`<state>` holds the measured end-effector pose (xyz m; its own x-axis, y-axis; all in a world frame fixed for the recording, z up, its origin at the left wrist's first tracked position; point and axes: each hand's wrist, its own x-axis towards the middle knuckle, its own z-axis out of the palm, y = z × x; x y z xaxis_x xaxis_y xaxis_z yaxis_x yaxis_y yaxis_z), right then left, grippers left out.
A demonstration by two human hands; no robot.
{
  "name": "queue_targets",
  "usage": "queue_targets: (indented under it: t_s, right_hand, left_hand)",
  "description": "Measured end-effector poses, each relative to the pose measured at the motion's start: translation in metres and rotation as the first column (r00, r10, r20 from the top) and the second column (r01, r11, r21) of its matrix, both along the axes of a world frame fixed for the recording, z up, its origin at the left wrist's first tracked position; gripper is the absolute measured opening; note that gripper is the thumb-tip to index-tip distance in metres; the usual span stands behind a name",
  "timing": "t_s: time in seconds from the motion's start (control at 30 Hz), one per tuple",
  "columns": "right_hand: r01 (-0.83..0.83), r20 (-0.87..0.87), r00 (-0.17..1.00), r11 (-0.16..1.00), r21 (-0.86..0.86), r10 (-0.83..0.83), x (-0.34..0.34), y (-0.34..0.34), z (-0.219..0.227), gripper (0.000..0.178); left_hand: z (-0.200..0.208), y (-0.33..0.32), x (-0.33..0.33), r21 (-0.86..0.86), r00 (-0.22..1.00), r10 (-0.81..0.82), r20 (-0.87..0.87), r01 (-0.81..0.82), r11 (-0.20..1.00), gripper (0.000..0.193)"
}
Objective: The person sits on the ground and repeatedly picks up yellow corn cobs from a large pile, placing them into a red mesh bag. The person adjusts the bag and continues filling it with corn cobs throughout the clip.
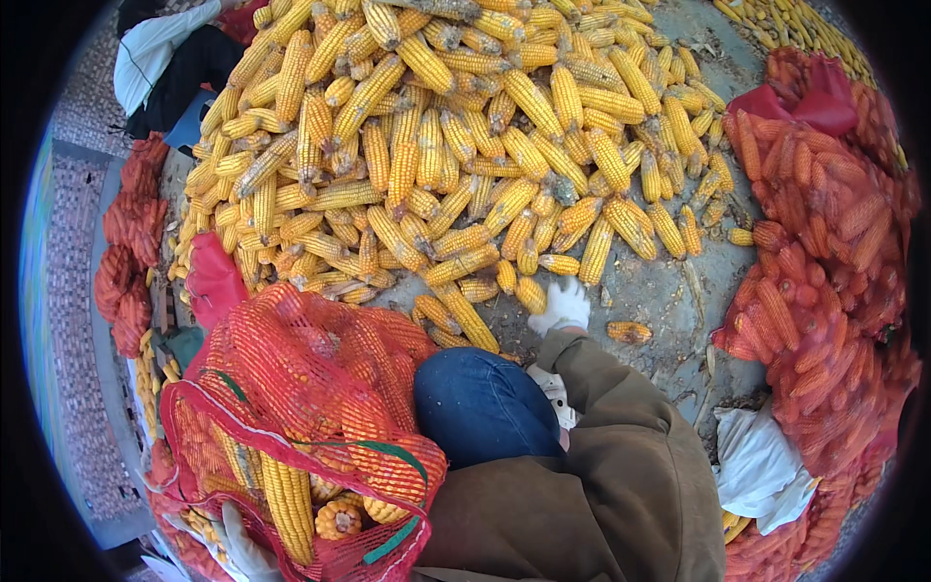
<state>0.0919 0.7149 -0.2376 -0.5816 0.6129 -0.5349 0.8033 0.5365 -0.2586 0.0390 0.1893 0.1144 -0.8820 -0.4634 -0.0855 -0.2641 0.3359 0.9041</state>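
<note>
My right hand (562,308), in a white glove, reaches to the ground at the near edge of a large heap of yellow corn cobs (417,145). Its fingers are apart, beside a short corn cob (530,294); whether they touch it is hard to tell. Another single cob (629,333) lies just right of that hand. At the lower left, a red mesh bag (301,339) partly filled with cobs leans by my knee, its mouth facing me. My left hand (240,545), also white-gloved, is at the bag's rim and seems to grip it; its fingers are mostly hidden.
Full red mesh bags of corn (815,213) line the right side, with a white sack (763,466) beside them. More filled bags (136,223) stand at the left. A person in dark clothing with a white sleeve (160,53) is at the upper left. A red cloth (213,281) lies behind my bag.
</note>
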Motion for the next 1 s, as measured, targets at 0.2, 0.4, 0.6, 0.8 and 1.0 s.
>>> queue_targets:
  t_s: [0.2,0.4,0.6,0.8,1.0]
  right_hand:
    - [-0.263,0.010,0.965,0.961,0.089,0.263,-0.029,0.046,-0.054,0.058]
    - [-0.022,0.112,0.993,0.989,-0.145,0.039,-0.020,0.028,-0.039,0.064]
    - [0.290,-0.313,0.833,0.841,-0.456,-0.457,-0.032,0.002,-0.034,0.079]
    - [0.307,-0.119,0.919,0.870,-0.385,-0.377,-0.116,0.014,-0.039,0.096]
    - [0.436,-0.070,0.872,0.832,-0.345,-0.485,-0.122,-0.004,-0.017,0.085]
  left_hand:
    - [-0.016,-0.082,0.002,-0.473,0.853,-0.522,0.011,0.465,0.748,0.049]
    - [-0.018,-0.044,0.005,-0.376,0.939,-0.342,-0.030,0.306,0.874,0.046]
    - [-0.010,0.005,-0.003,-0.030,0.969,-0.230,-0.096,0.228,0.973,0.042]
    - [-0.017,-0.047,-0.008,-0.126,0.928,-0.372,-0.011,0.368,0.921,0.047]
    - [-0.011,-0.004,0.009,0.093,0.925,-0.367,-0.094,0.375,0.922,0.038]
